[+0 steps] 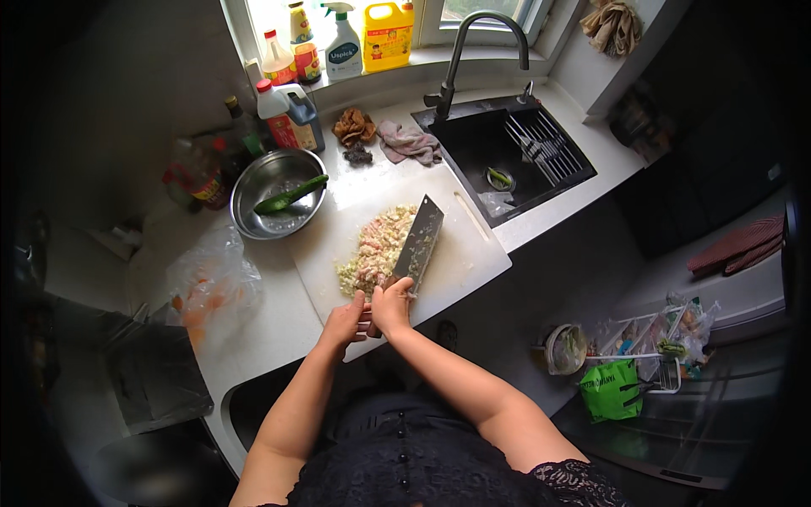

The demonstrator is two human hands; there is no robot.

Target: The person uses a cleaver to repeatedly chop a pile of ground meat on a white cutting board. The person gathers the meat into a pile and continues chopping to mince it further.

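Note:
My right hand [393, 308] is closed round the dark handle of a cleaver [421, 243]. Its broad blade points away from me and lies tilted along the right side of a pile of chopped pale filling [378, 241], with bits stuck to the steel. Fingers stretched out, my left hand [344, 324] is right beside the handle and my right hand; whether it touches them is hard to make out. Under the pile is a white cutting board [465, 264] at the counter's front edge.
Left of the board stand a steel bowl [239, 196] holding a cucumber [291, 195], and a plastic bag [221, 270] with orange pieces. A black sink [473, 156] with a tall faucet [456, 68] is at the right. Cloths [409, 142] and several bottles line the back.

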